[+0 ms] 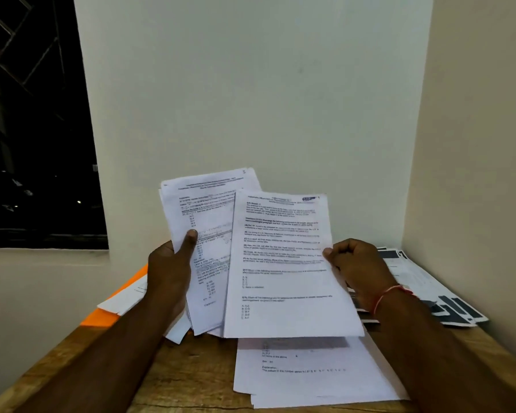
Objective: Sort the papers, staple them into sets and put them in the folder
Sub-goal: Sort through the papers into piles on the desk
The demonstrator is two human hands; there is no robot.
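My left hand (170, 263) grips a stack of printed papers (203, 210) held upright above the table, thumb pressed on the front sheet. My right hand (355, 263) pinches the right edge of a single printed sheet (283, 263) that overlaps the stack's right side. More printed sheets (310, 374) lie flat on the wooden table (185, 377) below the held papers. An orange folder (102, 318) lies at the left, with white sheets (128, 296) resting on it. No stapler is visible.
Papers with dark printed blocks (429, 290) lie at the right by the wall corner. White walls close in behind and on the right. A dark window (33, 129) is at the left. The table's left edge runs diagonally toward me.
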